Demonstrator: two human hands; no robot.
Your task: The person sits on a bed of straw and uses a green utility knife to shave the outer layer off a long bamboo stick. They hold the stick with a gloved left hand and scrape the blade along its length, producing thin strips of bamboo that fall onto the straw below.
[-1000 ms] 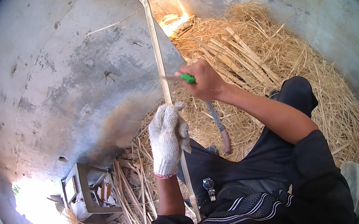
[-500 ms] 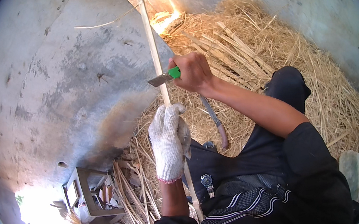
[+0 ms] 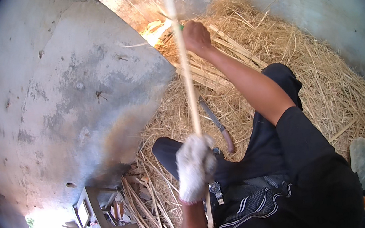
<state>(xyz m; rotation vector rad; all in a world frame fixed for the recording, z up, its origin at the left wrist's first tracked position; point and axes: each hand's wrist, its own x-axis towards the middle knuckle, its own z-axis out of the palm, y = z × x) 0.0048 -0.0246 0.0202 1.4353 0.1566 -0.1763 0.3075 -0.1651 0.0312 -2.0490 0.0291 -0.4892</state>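
The left hand, in a white work glove, is wrapped around a long pale wooden strip. The strip stands out ahead of the body, its near end at the shirt, its far end past the right hand. The right hand, bare, is clenched on a small knife with a green handle. The blade is blurred; whether it touches the strip cannot be told.

The step appears to be scraping or shaving the strip. For good results, keep the gloved grip firm and behind the cut, hold the blade at a low, even angle, and direct each stroke to the far side, away from the glove.

Edges and room: the left wall ends in a straight edge just left of the blade, so side swings should be kept short. A 2nd knife, brown-handled, lies on the straw between the 2 knees; feet should avoid it. More open room lies to the right, over the straw, before the far wall.
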